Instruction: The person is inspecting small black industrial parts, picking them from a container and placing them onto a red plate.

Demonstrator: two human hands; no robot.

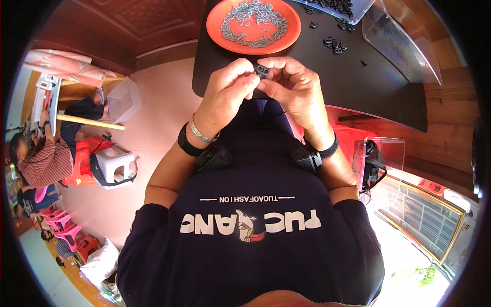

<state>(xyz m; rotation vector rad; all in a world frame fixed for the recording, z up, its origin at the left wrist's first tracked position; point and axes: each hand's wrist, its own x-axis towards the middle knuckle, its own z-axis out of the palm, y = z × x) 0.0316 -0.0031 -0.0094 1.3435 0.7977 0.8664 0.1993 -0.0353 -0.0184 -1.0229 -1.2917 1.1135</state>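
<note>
Over the near edge of the black table, my left hand [231, 84] and my right hand [296, 87] meet, both closed at the fingertips. Between them they pinch a small black two-hole cord lock [262, 70], its two round openings facing up. Fingers cover part of it. Just beyond my hands lies an orange plate [217, 38] with many tiny grey metal pieces [255, 13], which look like springs, heaped at the far side and spread in a ring.
Clusters of black pieces [335, 45] lie on the black table [353, 82], right of the plate, beside a container [360, 13] of more. A clear plastic bin [399, 41] stands at the right edge. Left, another person [48, 158] sits near a white stool [115, 163].
</note>
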